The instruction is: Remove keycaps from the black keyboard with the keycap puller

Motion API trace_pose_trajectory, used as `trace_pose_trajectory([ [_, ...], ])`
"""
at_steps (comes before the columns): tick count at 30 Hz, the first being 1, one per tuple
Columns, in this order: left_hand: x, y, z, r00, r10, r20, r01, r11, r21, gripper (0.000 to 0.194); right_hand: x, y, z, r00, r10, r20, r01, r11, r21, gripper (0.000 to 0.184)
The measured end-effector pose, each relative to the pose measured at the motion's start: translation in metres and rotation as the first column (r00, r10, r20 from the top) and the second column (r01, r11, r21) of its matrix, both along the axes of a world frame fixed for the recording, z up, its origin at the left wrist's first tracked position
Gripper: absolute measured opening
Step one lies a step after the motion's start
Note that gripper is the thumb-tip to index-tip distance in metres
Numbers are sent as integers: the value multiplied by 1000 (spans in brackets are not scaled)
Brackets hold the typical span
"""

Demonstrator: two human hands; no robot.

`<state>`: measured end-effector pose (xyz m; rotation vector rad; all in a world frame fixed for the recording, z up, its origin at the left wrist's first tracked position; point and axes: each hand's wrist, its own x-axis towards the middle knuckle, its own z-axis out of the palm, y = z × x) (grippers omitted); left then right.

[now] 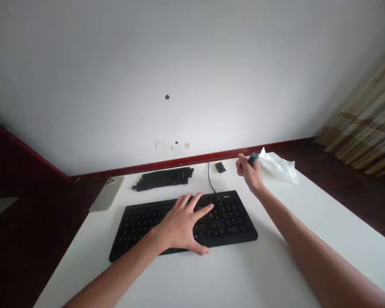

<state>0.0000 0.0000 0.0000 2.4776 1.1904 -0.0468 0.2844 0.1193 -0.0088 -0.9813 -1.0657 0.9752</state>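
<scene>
A black keyboard [244, 226] lies on the white table. My left hand [182, 222] rests on its middle with the fingers spread, the thumb over the front edge. Many keycaps are off its left part, while the right-hand number keys are on. My right hand [250, 173] is raised near the table's far right, its fingers closed around a small dark glossy object [253, 158] whose kind I cannot make out. A crumpled white plastic bag [280, 168] lies just beside that hand. Behind the keyboard sits a block of loose black keycaps [163, 177], laid out in rows.
A smaller cluster of keycaps [220, 167] lies near the back edge of the table [179, 282]. The keyboard's cable [209, 177] runs to that edge. At the left edge is a pale phone [107, 194], camera side up. Wall sockets [181, 146] are behind.
</scene>
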Motion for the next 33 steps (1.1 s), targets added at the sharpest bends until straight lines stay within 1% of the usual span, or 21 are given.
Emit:
trace_pose_trajectory([
  [2,-1,-1,0,1000,-6,22,6,1000,-1,129,-1,3,0,997,-18,-73,19,1000,16,57],
  [5,-1,-2,0,999,-16,39,16,1000,-5,129,-5,3,4,973,25,-229,-24,1000,4,55],
  [6,-1,-2,0,999,-21,39,21,1000,-8,129,-7,1,6,955,57,-292,-61,998,-5,55],
  [8,-2,-3,0,999,-25,35,25,1000,-14,129,-14,-5,12,905,162,-394,-190,981,-32,58],
  [9,-2,-3,-1,999,-25,36,25,1000,-14,129,-18,-9,15,876,228,-426,-274,960,-50,59],
  [11,-2,-3,-1,999,-28,45,29,999,-14,127,-26,-18,18,818,355,-452,-437,895,-88,59],
  [13,-2,-3,-2,997,-36,64,37,999,-14,125,-34,-25,18,773,439,-458,-543,832,-118,58],
  [14,-2,-3,-2,996,-40,75,41,999,-13,125,-37,-28,17,759,462,-459,-570,812,-124,58],
  [16,1,-4,-3,995,-33,94,34,999,-5,124,-42,-31,13,745,481,-463,-595,792,-134,58],
  [21,7,-7,-8,993,18,113,-23,999,41,123,-46,-30,3,733,486,-476,-617,769,-165,58],
  [24,11,-10,-13,993,23,112,-33,996,85,123,-48,-29,-1,711,522,-472,-657,732,-181,60],
  [27,15,-17,-18,993,24,116,-42,988,151,112,-50,-30,-2,693,561,-453,-688,703,-181,61],
  [30,22,-26,-21,992,13,122,-39,978,207,97,-51,-31,-2,684,577,-446,-699,693,-176,60],
  [33,30,-32,-21,992,-16,126,-12,977,214,91,-51,-30,-2,685,564,-461,-694,698,-178,60],
])
